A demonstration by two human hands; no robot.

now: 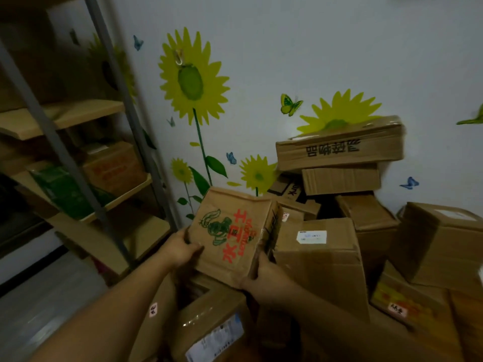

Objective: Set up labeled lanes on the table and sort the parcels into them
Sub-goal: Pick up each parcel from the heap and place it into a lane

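**Two hands hold a brown box by the box pile**

The white wall (287, 48) is the biggest thing here. It has big yellow sunflower stickers (192, 79) on it. On the left stands a shelf rack (65, 118) with grey poles and wooden boards. Some boxes sit on the boards. On the right, against the wall, is a pile of boxes (366, 220), stacked in a messy way. The top box (339, 147) has black writing that is upside down.

In the middle, in front of the pile, is the brown box (230, 231) that both hands hold. It is tilted and sits just beside a plain box with a white label (311, 236). Its front has red writing and a green drawing. The left hand (180, 248) grips its left edge. The thumb presses on the front and the other fingers curl round behind. The right hand (264, 273) grips the bottom right corner. Its fingers curl round the edge, and most are hidden behind the box. A small green butterfly sticker (290, 104) is on the wall above the pile.
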